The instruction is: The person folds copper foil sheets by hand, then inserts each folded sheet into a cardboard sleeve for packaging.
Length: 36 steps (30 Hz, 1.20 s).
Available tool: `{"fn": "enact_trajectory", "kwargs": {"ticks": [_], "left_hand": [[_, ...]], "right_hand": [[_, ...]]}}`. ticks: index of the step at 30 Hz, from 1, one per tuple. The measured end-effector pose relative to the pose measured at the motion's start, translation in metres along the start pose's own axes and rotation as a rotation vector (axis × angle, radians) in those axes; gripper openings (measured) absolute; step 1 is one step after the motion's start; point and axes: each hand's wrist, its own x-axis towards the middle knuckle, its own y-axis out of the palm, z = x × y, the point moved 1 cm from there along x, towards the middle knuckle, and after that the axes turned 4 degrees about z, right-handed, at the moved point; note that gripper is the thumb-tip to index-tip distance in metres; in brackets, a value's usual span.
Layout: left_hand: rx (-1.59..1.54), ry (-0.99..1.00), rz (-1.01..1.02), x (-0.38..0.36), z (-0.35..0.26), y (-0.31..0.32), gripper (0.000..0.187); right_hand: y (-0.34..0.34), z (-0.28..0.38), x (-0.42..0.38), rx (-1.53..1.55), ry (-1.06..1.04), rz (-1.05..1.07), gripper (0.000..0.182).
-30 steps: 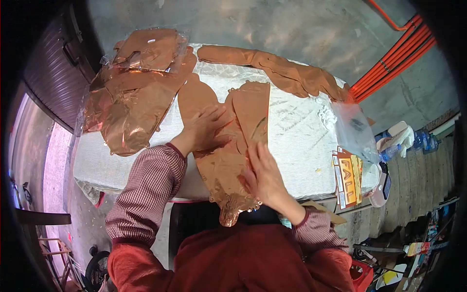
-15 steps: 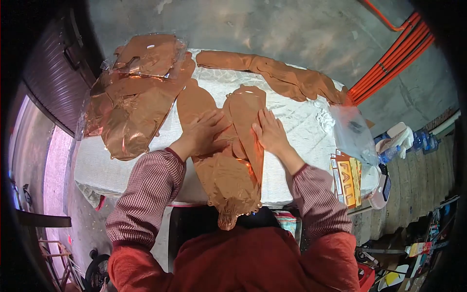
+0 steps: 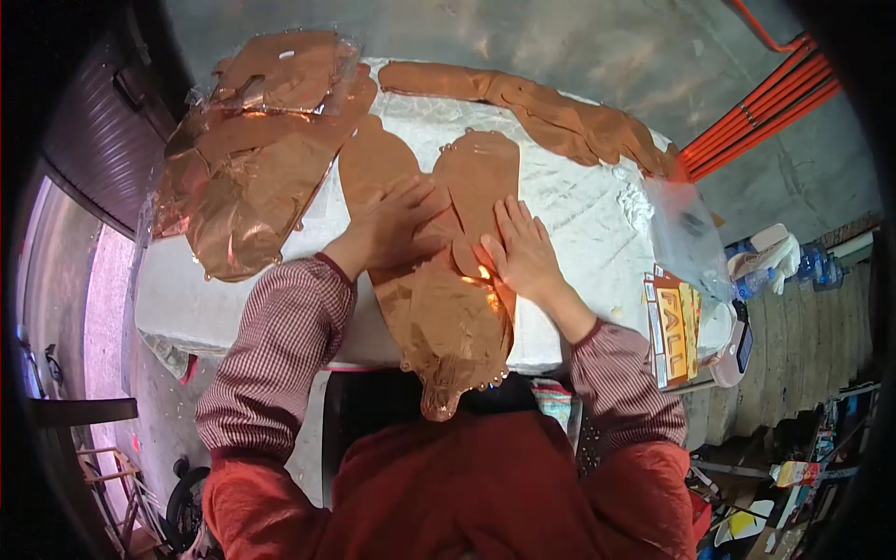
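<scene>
A flat, copper-coloured foil balloon [image 3: 448, 313] lies in front of me, its narrow tail hanging over the table's near edge. Two rounded lobes of it spread toward the far side. My left hand [image 3: 397, 224] rests flat across its middle, fingers stretched out. On the right lobe's edge lies my right hand [image 3: 525, 250], palm down with fingers extended. The foil is folded over itself between the hands. To the left is a pile of similar foil balloons [image 3: 247, 201], partly creased, with a clear-wrapped foil pack [image 3: 285, 70] on top.
Along the far edge of the white-covered table [image 3: 597, 224] runs a long strip of folded copper foil [image 3: 532, 107]. At the right are a clear plastic bag [image 3: 691, 238] and printed cards [image 3: 674, 327] reading "FALL". Orange pipes [image 3: 765, 117] stand beyond the table.
The view has tilted, so the table sits higher in it. The balloon's right lobe looks wider and flatter, and my right hand has slid nearer to me along its edge.
</scene>
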Motion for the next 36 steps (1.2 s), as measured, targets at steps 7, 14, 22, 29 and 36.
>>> {"fn": "enact_trajectory", "kwargs": {"ticks": [7,14,22,29,36], "left_hand": [[0.018,-0.017,0.016,0.0,-0.002,-0.001,0.067],[0.033,-0.025,0.027,0.0,-0.003,-0.005,0.066],[0.008,-0.02,-0.005,0.001,0.0,0.003,0.066],[0.026,-0.12,-0.083,-0.005,-0.021,0.007,0.064],[0.044,-0.139,-0.194,-0.008,-0.03,0.014,0.064]], "right_hand": [[-0.019,0.032,-0.086,0.061,-0.148,0.075,0.059],[-0.023,0.004,-0.111,0.355,-0.05,-0.112,0.039],[-0.029,0.047,-0.125,0.327,-0.05,-0.273,0.059],[-0.025,0.029,-0.125,0.347,0.007,-0.307,0.052],[-0.028,0.026,-0.133,0.365,0.05,-0.305,0.048]]}}
